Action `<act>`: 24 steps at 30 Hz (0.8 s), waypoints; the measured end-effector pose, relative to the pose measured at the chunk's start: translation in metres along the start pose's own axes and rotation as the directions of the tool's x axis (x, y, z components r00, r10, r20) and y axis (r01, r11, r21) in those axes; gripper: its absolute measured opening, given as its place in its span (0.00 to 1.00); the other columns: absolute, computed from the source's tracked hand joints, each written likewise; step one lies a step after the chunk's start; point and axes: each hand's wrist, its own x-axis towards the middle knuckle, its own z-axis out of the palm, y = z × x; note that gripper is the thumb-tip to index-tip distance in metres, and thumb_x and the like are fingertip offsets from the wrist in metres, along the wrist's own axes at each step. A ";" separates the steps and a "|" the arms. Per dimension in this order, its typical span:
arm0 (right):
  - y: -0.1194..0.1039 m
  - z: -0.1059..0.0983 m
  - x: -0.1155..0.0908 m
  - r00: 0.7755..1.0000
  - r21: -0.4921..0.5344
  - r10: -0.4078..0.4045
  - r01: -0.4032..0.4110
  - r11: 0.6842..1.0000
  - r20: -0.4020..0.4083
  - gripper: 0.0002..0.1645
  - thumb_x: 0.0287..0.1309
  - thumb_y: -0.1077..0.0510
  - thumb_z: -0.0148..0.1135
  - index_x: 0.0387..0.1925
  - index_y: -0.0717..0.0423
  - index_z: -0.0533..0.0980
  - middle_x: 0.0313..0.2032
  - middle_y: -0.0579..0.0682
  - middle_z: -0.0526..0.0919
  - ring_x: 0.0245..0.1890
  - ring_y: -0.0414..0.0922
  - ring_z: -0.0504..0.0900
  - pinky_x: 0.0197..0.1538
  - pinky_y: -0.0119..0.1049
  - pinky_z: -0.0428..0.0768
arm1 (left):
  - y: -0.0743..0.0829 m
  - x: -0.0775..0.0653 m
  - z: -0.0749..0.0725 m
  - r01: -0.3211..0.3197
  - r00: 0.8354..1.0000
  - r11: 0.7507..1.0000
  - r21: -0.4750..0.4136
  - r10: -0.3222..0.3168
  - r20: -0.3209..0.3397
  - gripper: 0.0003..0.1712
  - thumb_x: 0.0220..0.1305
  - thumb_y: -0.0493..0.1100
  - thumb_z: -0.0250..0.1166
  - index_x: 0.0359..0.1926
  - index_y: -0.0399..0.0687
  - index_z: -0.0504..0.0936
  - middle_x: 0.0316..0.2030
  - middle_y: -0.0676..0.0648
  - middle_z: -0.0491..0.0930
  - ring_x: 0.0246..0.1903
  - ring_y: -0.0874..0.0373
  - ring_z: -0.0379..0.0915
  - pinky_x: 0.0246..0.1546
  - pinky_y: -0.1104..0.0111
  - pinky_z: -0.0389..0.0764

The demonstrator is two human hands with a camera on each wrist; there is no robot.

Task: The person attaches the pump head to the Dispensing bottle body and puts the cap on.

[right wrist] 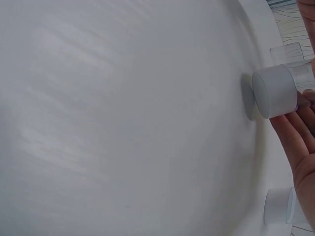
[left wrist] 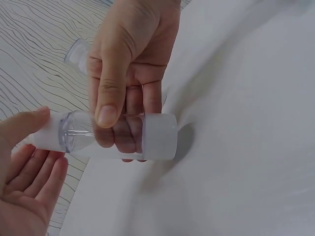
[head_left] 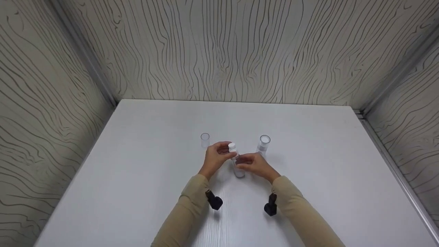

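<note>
A slim clear bottle (head_left: 239, 170) with a white base and a white top (head_left: 232, 146) stands nearly upright between both hands. My left hand (head_left: 215, 158) pinches its white upper part, thumb across the front. Lower down, my right hand (head_left: 255, 164) grips the clear body. In the left wrist view, the right thumb lies across the clear wall (left wrist: 81, 130), and fingers show through from behind. The white base (left wrist: 160, 136) sticks out past the right hand. Its round underside (right wrist: 262, 96) shows in the right wrist view, just off the tabletop, with a shadow beside it.
A small clear cap-like cup (head_left: 205, 140) stands on the white table (head_left: 144, 164), behind the left hand. Behind the right hand is another clear and white container (head_left: 263, 144) with a round rim. Patterned panels (head_left: 219, 51) enclose the table's back and sides.
</note>
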 end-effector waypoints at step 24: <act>0.000 0.000 0.001 1.000 -0.018 -0.006 0.006 1.000 -0.011 0.23 0.58 0.62 0.64 0.52 0.74 0.75 0.49 0.70 0.82 0.52 0.63 0.82 0.52 0.31 0.84 | -0.006 0.001 -0.001 0.041 0.998 0.999 -0.017 -0.040 0.042 0.33 0.54 0.41 0.73 0.60 0.35 0.73 0.56 0.35 0.79 0.56 0.46 0.78 0.57 0.66 0.82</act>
